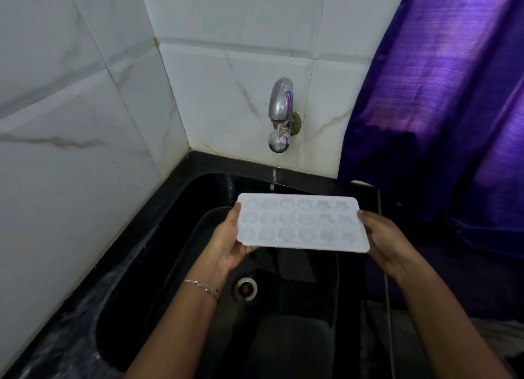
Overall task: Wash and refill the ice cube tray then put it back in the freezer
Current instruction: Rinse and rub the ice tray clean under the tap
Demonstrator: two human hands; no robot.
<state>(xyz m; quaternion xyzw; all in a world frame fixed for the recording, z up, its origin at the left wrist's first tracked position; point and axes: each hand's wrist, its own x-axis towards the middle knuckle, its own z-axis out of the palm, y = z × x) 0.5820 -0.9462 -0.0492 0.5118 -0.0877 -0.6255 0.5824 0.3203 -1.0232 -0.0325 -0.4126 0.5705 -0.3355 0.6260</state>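
The ice cube tray (303, 225) is held over the sink (158, 265), below and just in front of the tap (280, 114), with its cavities up and its long axis crosswise to the tap. The left hand (229, 242) grasps 1 short end and the right hand (385, 242) grasps the other. The tap's thin water stream (274, 178) drops at the tray's far long edge, so the tray likely needs pushing toward the tap.
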